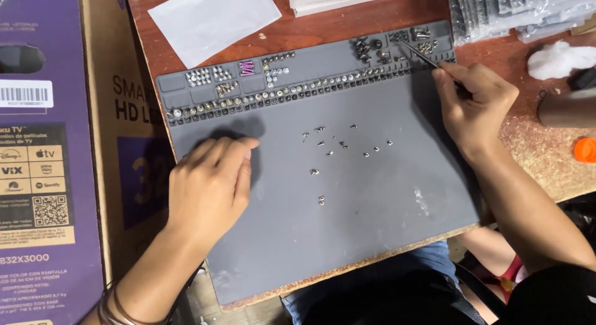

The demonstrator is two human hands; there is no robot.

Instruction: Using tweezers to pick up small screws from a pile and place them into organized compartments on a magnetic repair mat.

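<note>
A wooden table (347, 28) carries a grey mat (372, 219) that covers most of its middle; a large cardboard box (56, 176) stands along the left edge, purple on its printed face; a white sheet (214, 18) lies above the mat at the top left, and clear bags (515, 11) of dark parts are heaped at the top right; a white wad (559, 58) and an orange cap (585, 149) sit at the right edge. The left hand (211, 185) rests palm down on the mat's left part, fingers together and curled slightly, holding nothing. The right hand (475, 104) sits at the mat's upper right, fingers pinched on tweezers (417, 54); the tips point up-left into the small trays (397, 45) moulded along the mat's top edge, where dark and silver screws lie sorted; whether the tips grip anything I cannot tell. Loose screws (338, 145) are scattered on the mat's open middle, between the two hands and apart from both.
</note>
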